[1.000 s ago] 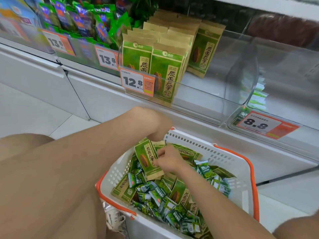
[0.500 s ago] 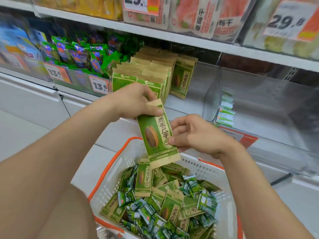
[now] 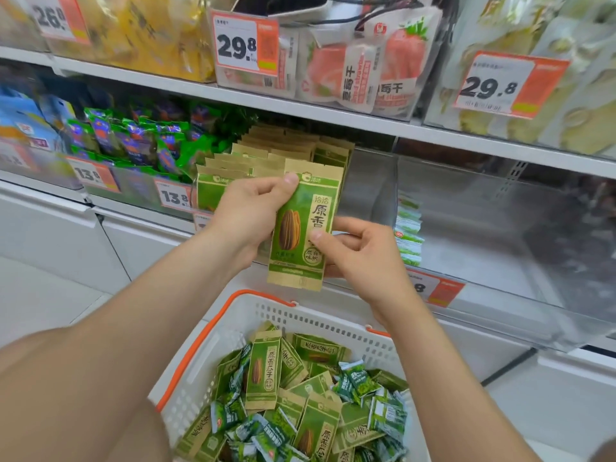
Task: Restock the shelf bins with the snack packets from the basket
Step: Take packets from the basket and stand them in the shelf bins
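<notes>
now the shelf (image 3: pixel 333 118) takes up more of the view than half a second ago, its flat white lip running straight across above the clear plastic bins. the right bin (image 3: pixel 500 255) is a smooth transparent box with much open room, and only a short stack of small packets (image 3: pixel 408 235) stands against its left wall. the white basket (image 3: pixel 320 320) sits lower in view than before; it is perforated plastic with an orange handle and holds a loose heap of flat seed packets (image 3: pixel 261 368) and small crinkly green sachets (image 3: pixel 353 381). a tight upright row of packets (image 3: pixel 266 151), tan paper with green panels, fills the bin to the left. the held packet (image 3: pixel 300 248) has risen well above the basket rim and stands straighter than it did, its top edge now in front of that row. it is a flat matte rectangle printed with a striped seed. the left hand (image 3: pixel 250 215) pinches its upper left corner, thumb on the front and fingers curled behind. the right hand (image 3: pixel 360 258) pinches the lower right edge the same way.
</notes>
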`<act>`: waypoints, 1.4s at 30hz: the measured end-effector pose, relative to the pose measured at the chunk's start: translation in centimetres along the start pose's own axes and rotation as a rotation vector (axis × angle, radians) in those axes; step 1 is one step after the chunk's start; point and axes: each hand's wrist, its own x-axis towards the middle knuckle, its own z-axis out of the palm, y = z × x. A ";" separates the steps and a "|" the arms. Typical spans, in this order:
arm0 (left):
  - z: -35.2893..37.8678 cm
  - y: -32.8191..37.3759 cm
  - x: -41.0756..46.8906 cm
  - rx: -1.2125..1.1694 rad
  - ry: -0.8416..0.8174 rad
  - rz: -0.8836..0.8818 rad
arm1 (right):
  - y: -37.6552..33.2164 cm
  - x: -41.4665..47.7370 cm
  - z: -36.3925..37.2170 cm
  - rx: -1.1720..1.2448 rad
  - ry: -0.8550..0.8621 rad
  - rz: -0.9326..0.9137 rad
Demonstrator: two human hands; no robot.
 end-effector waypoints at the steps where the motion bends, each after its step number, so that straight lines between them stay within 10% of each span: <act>1: 0.1 -0.1 0.2 0.017 0.036 0.022 | -0.1 0.0 0.1 -0.014 -0.006 -0.025; 10: 0.1 0.2 3.5 0.804 0.211 0.644 | 0.9 3.2 0.7 -0.154 0.475 -0.354; 17: -0.9 -2.0 5.3 1.473 0.191 0.573 | 0.5 9.9 0.8 -0.699 0.509 -0.070; 24: -0.9 -2.0 6.4 1.562 0.118 0.485 | 1.0 16.3 1.8 -0.685 0.526 0.244; 42: -0.8 -2.3 6.3 1.536 0.144 0.540 | 2.5 19.1 1.6 -0.736 0.466 0.297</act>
